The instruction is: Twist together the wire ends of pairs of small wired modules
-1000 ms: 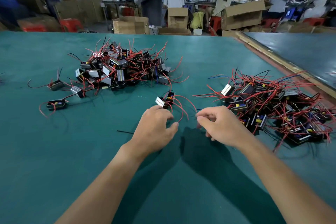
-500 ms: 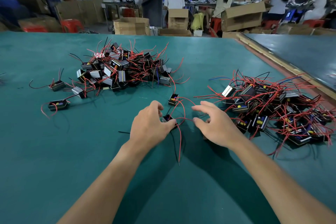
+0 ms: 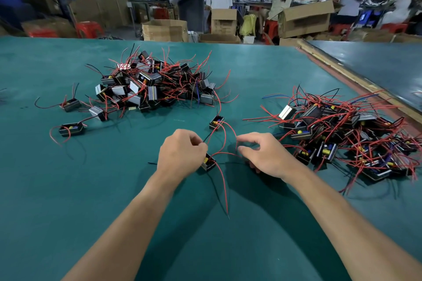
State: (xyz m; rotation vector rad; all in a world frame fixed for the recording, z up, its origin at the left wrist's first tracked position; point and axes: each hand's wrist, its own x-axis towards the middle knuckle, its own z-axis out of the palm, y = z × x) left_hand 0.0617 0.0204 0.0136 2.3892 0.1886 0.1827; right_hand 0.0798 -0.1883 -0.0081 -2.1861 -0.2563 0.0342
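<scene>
- Left pile of modules [image 3: 155,84]: loose stock on the green worktop [image 3: 68,189], well apart from the hands.
- Left hand [image 3: 182,153]: fingers curled, pinching a thin black wire [image 3: 207,137]. The near module [image 3: 209,162] lies touching its fingers.
- Far module [image 3: 216,122]: on the worktop just beyond the hands, its leads arcing down between them.
- Right hand [image 3: 262,155]: thumb and forefinger appear closed on a red wire [image 3: 225,137].
- Right pile [image 3: 342,139]: tangled; whether these are already paired cannot be told.
- Recommendation: lay the two bare ends side by side, tips level, then roll them firmly between finger and thumb, leaving both modules resting so the leads are not strained.
- Not verifiable: the wire tips inside both pinches are hidden, and it is hard to trace which lead belongs to which module.
</scene>
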